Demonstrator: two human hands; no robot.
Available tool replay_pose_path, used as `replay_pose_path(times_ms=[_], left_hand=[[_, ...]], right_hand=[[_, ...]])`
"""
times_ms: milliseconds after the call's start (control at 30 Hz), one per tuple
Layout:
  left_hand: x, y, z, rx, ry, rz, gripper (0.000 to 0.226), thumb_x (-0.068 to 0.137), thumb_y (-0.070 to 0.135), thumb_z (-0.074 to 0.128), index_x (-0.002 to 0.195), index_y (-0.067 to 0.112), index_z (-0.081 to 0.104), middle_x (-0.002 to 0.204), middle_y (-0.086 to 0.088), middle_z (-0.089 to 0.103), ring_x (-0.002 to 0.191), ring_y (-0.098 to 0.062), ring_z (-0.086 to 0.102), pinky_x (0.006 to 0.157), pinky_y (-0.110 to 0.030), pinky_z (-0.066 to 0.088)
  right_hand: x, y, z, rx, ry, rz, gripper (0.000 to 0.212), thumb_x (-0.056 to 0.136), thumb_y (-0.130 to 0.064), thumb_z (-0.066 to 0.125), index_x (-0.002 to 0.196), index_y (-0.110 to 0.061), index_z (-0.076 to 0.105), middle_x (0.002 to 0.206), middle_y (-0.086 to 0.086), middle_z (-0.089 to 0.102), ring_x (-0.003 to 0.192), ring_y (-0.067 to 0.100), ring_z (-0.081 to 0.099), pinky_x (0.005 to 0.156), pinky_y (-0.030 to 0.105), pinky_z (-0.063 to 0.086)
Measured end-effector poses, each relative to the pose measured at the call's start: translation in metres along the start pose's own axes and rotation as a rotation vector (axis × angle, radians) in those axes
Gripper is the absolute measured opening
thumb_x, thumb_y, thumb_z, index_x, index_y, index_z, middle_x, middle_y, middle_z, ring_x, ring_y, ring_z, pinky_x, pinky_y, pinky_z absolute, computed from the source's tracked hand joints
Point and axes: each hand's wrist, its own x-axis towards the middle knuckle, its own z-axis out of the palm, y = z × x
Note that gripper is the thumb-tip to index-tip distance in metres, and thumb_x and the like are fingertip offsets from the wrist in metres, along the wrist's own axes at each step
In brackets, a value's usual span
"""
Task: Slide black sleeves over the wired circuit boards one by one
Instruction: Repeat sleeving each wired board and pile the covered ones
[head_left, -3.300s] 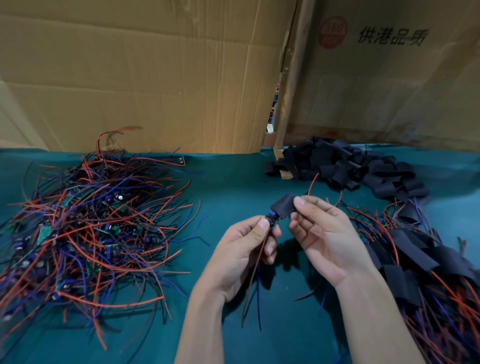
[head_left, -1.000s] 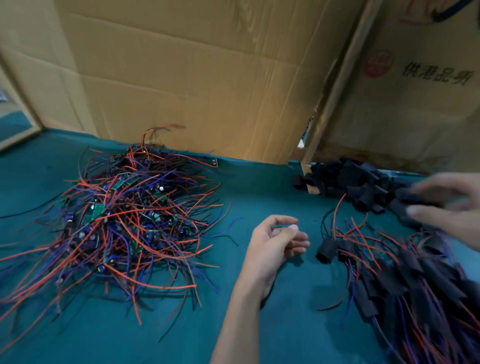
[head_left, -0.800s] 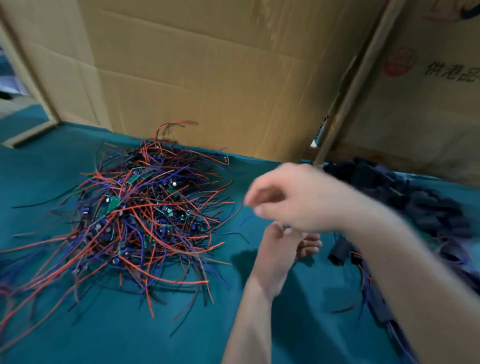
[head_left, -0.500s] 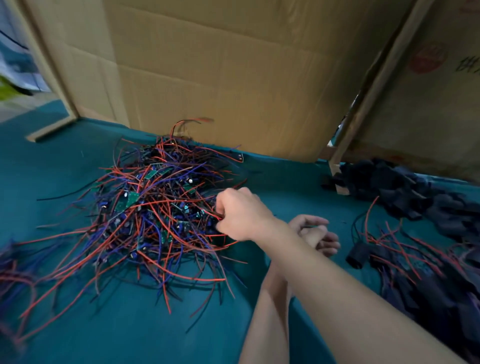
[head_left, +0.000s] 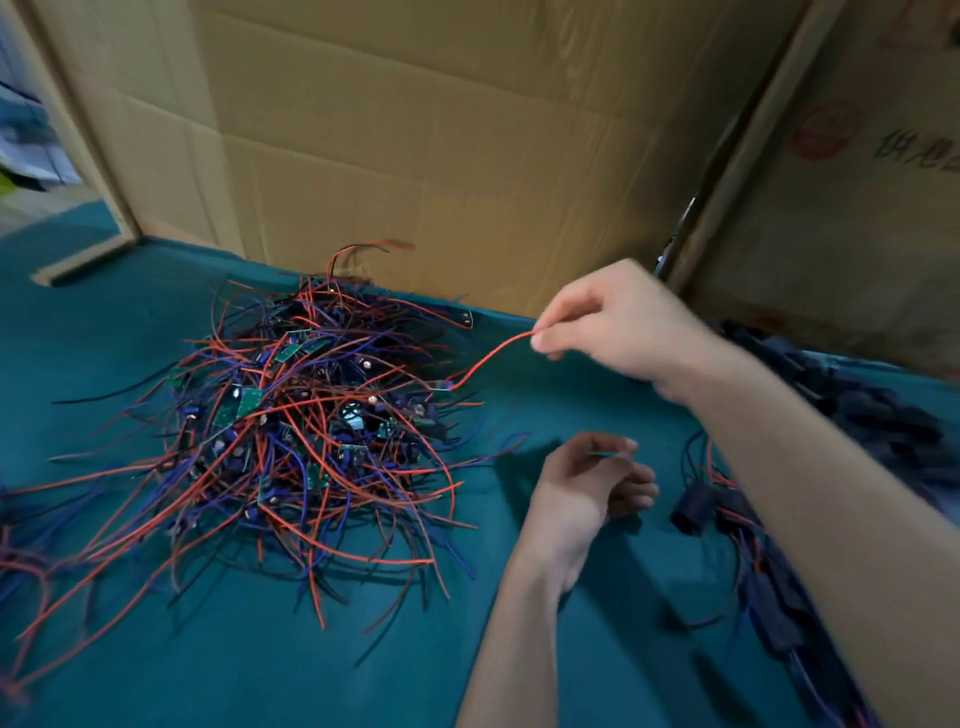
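We pinch the free end of a red wire between thumb and forefinger of the right hand, which reaches across from the right, above the table. The wire runs down and to the left from the fingertips to a small circuit board at the right edge of the heap of wired boards. The board looks just lifted or about to lift; motion blur prevents certainty on contact with the heap.

The left hand rests low on the table, fingers loosely curled, holding nothing.

Step in hand, as we judge it: draw one board clear of the tangle. To do it well, we pull along the line of the wire, slow and steady, so neighbouring red and blue leads slip off instead of dragging whole clumps. A light shake should free snagged leads. The left hand is best placed to press down the heap or take the board once it clears.

Orientation: the wire's long axis lies diagonal, upper right to lower left, free end towards the right hand, board end towards the heap.

The black sleeves lie at the far right, blurred, with already sleeved boards just beside the left hand.
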Motion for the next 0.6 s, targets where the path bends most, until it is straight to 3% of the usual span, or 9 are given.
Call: replay_pose_path(times_ms=[167,333,433,600], left_hand=[[-0.001,0.013,0.002,-0.18,0.081,-0.048,0.023,0.097,-0.003,0.04,0.106,0.003,0.06,0.084,-0.017,0.071,0.072,-0.024,0.07,0.066,-0.029,0.059],[-0.003,0.023,-0.004,-0.446,0.15,-0.037,0.024,0.105,0.021,0.04,0.1,0.003,0.055,0.106,-0.027,0.07,0.087,-0.032,0.072,0.075,-0.034,0.06],[-0.001,0.02,-0.005,-0.364,0.176,-0.003,0.021,0.106,0.019,0.041,0.106,0.003,0.054,0.085,-0.018,0.074,0.07,-0.023,0.074,0.06,-0.025,0.06],[-0.004,0.02,-0.001,-0.225,0.11,-0.038,0.023,0.103,0.008,0.042,0.108,-0.001,0.063,0.077,-0.012,0.072,0.058,-0.016,0.069,0.05,-0.018,0.053]], right_hand=[[-0.035,0.025,-0.053,0.118,0.239,0.048,0.009,0.076,-0.017,0.084,0.072,-0.025,0.08,0.065,-0.001,0.075,0.058,0.006,0.059,0.069,0.031,0.047],[-0.116,0.044,-0.032,-0.007,0.33,0.087,0.014,0.077,-0.017,0.085,0.07,-0.027,0.079,0.064,-0.011,0.073,0.057,-0.001,0.063,0.063,0.024,0.049],[-0.16,0.044,-0.006,-0.137,0.251,0.025,0.019,0.073,-0.013,0.087,0.066,-0.027,0.076,0.062,-0.022,0.069,0.057,-0.004,0.063,0.058,0.008,0.042],[-0.183,0.036,-0.003,-0.188,-0.164,-0.002,0.01,0.08,-0.029,0.084,0.09,-0.029,0.081,0.073,-0.022,0.073,0.066,-0.004,0.066,0.063,0.01,0.046]])
